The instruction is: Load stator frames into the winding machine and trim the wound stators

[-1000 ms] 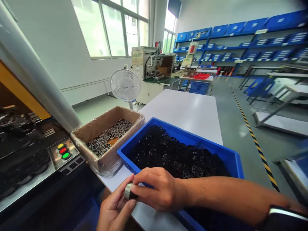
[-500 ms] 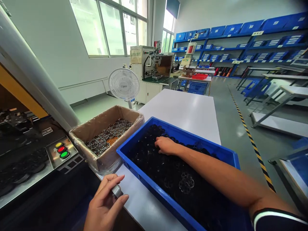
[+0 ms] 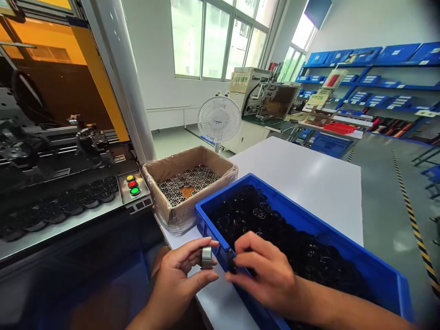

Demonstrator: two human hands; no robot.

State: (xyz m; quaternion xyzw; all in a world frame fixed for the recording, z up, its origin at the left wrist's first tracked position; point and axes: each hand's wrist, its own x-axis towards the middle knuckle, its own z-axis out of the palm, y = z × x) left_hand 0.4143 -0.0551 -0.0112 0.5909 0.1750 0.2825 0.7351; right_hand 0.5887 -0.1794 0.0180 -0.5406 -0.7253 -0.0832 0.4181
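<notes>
Between the thumb and fingers of my left hand (image 3: 182, 279) is a silver metal ring (image 3: 206, 257). My right hand (image 3: 263, 268) pinches a small black part (image 3: 231, 261), just right of the ring and apart from it. Both hands are at the near left side of a blue bin (image 3: 309, 215), which holds a heap of black round parts (image 3: 275, 224). Left of the bin, a plastic-lined cardboard box (image 3: 192, 208) contains many spoked metal rings (image 3: 199, 176).
At the left stands a machine with yellow, red and green buttons (image 3: 132, 184) and a row of black parts (image 3: 62, 206) along its ledge. A white fan (image 3: 219, 120) stands behind the box. The white table (image 3: 309, 172) extends behind the bin.
The view has turned left. My right hand has come out of the blue bin's heap with a black part and moved close to my left hand, which still holds the metal ring.
</notes>
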